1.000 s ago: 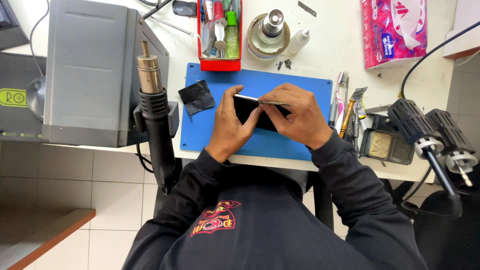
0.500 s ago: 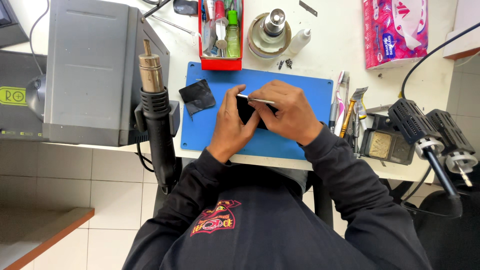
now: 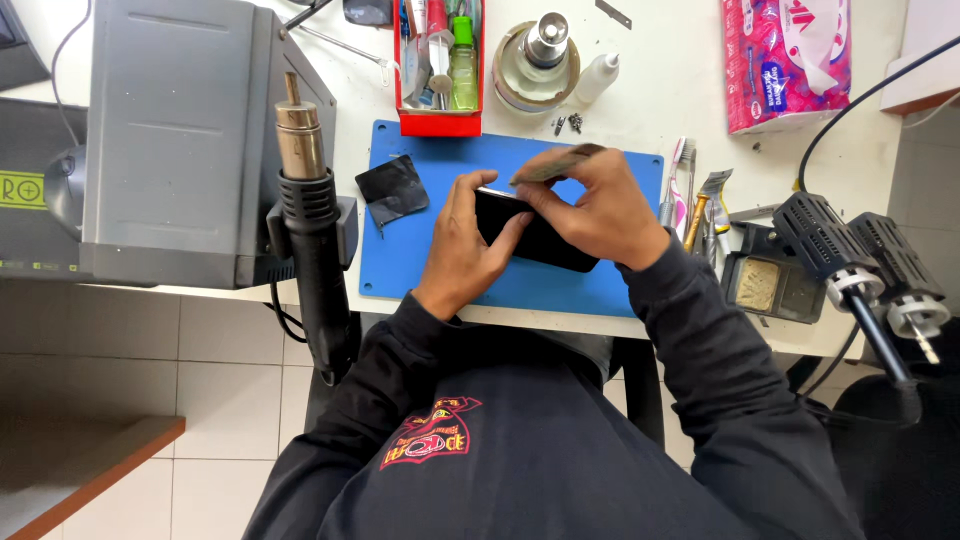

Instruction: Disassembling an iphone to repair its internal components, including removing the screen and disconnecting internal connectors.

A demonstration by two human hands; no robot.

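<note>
— What crowds the bench around the work?

— A grey box-shaped station (image 3: pixel 180 140) stands at the left with a black hot-air gun with a brass nozzle (image 3: pixel 310 230) holstered upright beside it. Behind the mat sit a red plastic tray of small bottles and tools (image 3: pixel 437 70), a round metal-topped dispenser (image 3: pixel 537 55) and a small white squeeze bottle (image 3: pixel 597 78). A pink packet of tissues (image 3: pixel 785 60) lies at the far right, hand tools (image 3: pixel 695 200) just off the mat's right edge, and two black handpieces (image 3: pixel 860 270) near a sponge tray (image 3: pixel 765 285).

— And the surface?

— A white tabletop (image 3: pixel 660 110) over a pale tiled floor, with a blue rectangular work mat (image 3: pixel 420 270) on it. A crumpled black scrap (image 3: pixel 393 190) lies on the mat's left part.

— Where is the phone?

— The flat black slab-shaped phone (image 3: pixel 545 245) lies on the mat, between both hands. The left hand (image 3: pixel 465 245) presses on its near-left end, fingers spread and flat rather than gripping. The right hand (image 3: pixel 600 205) covers its far-right end, fingers pinched closed on a thin flat pick (image 3: pixel 555 165) held at the phone's upper edge — whether the tip is in the seam cannot be told.
</note>
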